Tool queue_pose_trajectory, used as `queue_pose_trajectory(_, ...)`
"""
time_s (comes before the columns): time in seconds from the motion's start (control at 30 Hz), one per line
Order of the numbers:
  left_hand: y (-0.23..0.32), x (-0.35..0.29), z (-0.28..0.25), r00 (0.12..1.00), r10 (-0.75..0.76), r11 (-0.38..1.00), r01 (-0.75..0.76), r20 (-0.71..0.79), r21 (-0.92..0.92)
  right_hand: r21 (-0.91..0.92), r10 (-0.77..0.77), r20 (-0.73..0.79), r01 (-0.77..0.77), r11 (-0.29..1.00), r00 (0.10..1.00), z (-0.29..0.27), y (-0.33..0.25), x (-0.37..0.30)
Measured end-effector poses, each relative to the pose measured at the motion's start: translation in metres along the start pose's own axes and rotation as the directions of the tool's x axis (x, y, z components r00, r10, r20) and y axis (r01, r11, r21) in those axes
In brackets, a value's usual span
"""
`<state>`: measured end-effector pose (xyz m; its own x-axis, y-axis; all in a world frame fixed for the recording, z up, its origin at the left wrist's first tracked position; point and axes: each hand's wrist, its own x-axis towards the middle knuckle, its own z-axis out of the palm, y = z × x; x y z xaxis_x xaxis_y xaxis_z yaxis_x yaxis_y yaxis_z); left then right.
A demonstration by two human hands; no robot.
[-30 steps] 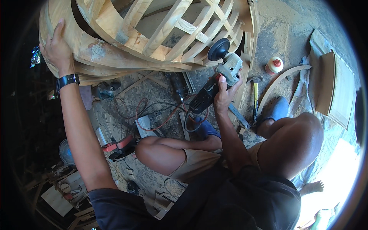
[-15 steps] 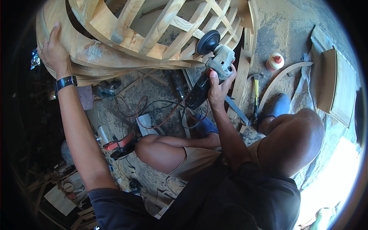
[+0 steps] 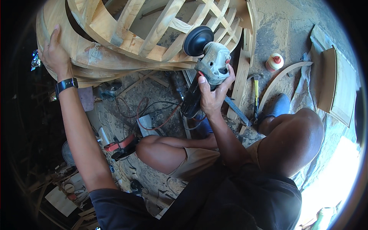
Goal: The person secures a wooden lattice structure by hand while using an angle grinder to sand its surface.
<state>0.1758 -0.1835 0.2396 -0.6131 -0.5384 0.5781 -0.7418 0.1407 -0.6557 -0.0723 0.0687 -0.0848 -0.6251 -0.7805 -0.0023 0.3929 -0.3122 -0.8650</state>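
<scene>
A curved wooden frame (image 3: 111,59), with slats crossing in a lattice, fills the upper left. My left hand (image 3: 55,55) grips its outer left edge, thumb along the top face and the other fingers partly hidden. In my right hand (image 3: 215,96) is an angle grinder (image 3: 214,63), its black body running down to the left. A round black pad (image 3: 198,40) on its head stands over the frame's near slats. Whether the pad touches the wood I cannot tell.
Cables (image 3: 153,126) loop over the floor beneath the grinder. To the right are a hammer (image 3: 256,96), a metal ruler (image 3: 237,110), a white bottle (image 3: 274,62) with a red cap, and a curved wooden strip (image 3: 281,78). A red-and-black tool (image 3: 122,145) lies left of my knee.
My right hand has moved the grinder slightly left, and its pad has turned to show more of its round face. My left hand stays on the frame.
</scene>
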Motion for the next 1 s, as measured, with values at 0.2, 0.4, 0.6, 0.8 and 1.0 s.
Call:
queue_pose_trajectory(0.2,-0.001,0.002,-0.001,1.000,0.011,1.000,-0.010,-0.013,0.024,0.016,0.077,-0.058,-0.076,0.997,0.995,-0.018,0.049,0.005)
queue_pose_trajectory(0.4,0.014,-0.001,0.007,0.999,0.021,1.000,-0.021,-0.037,0.006,0.072,0.071,-0.083,-0.065,0.995,0.994,-0.029,0.072,0.006)
queue_pose_trajectory(0.6,0.007,0.002,-0.006,0.999,0.021,1.000,-0.020,-0.038,0.022,0.003,0.014,-0.001,-0.014,1.000,1.000,0.004,-0.002,0.002)
queue_pose_trajectory(0.8,0.013,0.002,-0.005,0.998,0.013,1.000,-0.013,-0.064,0.000,0.002,0.080,-0.040,-0.080,0.997,0.996,-0.003,0.015,-0.002)
queue_pose_trajectory(1.0,0.019,0.001,-0.007,0.998,-0.003,1.000,0.004,-0.057,0.014,0.122,0.115,-0.040,-0.109,0.987,0.993,-0.017,0.032,-0.001)
